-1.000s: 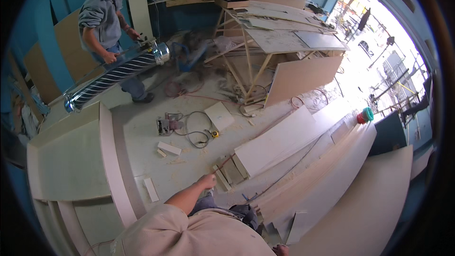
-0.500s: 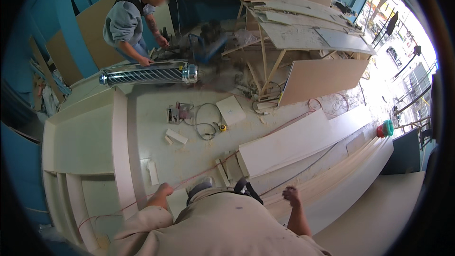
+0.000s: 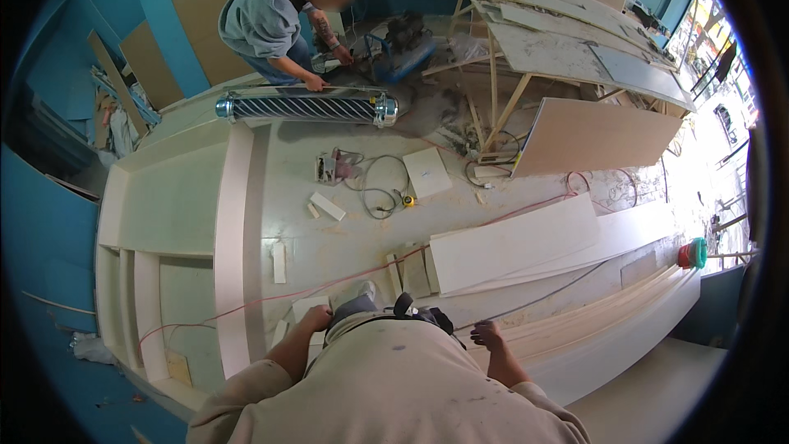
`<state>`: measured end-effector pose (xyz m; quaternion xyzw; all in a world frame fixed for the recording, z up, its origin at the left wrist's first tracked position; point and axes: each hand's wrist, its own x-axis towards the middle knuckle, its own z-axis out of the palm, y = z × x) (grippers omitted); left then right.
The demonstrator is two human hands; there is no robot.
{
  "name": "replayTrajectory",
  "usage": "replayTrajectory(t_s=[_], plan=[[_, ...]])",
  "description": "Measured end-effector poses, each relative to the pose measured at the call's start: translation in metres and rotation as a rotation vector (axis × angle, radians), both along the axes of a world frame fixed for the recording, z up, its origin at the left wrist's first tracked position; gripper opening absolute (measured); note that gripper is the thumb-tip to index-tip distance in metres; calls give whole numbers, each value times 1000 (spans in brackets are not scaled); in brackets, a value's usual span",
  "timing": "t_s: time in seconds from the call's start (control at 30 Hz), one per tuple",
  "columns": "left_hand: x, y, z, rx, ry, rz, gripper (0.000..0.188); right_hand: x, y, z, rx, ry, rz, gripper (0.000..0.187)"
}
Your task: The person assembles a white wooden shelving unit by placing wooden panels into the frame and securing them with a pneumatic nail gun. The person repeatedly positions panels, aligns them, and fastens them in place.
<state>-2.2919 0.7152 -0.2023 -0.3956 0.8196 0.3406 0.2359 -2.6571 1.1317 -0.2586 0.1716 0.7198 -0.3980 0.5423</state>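
Several long boards [image 3: 588, 321], pale cream and layered, lie near the loosely uncurled right hand [image 3: 486, 335]; whether the left hand [image 3: 316, 318] grips, I cannot tell.

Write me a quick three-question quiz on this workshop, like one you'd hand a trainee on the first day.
1. True or false: the shiny spiral-striped tube stands upright on one end.

2. What colour is the tape measure lying on the floor?
A) blue
B) yellow
C) white

3. Can you see anything held in the camera wearer's left hand or right hand?

Key:
1. False: it is horizontal, with a co-worker bent over beside it.
2. B.
3. No held thing shows in either, though the left one's curled fingers could hide something small.
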Motion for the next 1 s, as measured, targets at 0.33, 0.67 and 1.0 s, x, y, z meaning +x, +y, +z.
replayTrajectory(t_s=[0.33,0.67,1.0], plan=[[-22,-51,-7,-35,35,90,23,-8,-16,16,18,140,-3,27],[-59,-57,-14,2,106,-48,24,49,5,21,100,27,-102,22],[-22,-92,-37,60,-45,-142,24,44,-28,50,115,90,-50,26]])
